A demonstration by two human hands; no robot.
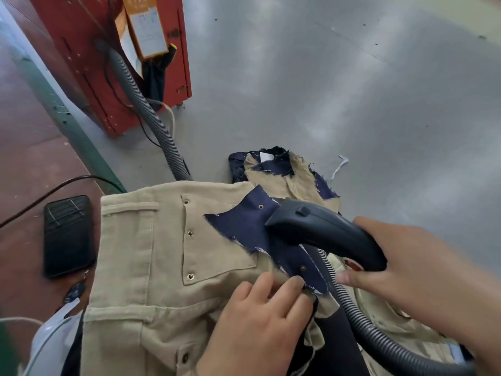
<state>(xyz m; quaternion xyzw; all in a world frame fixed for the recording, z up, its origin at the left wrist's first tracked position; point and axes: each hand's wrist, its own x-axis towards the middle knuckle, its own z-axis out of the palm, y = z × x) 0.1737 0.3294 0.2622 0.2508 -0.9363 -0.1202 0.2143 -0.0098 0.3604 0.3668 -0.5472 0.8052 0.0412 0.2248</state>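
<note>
My left hand (260, 321) lies palm down, fingers a little bent and spread, their tips pressing on the cloth (151, 253). My right hand (412, 270) reaches in from the right, fingers curled over a dark handle (325, 229), thumb tucked beneath it.

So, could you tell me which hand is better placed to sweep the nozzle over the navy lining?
The right hand: it grips the nozzle, whose tip sits over the navy lining. The left hand presses the beige garment flat beside it.
</note>
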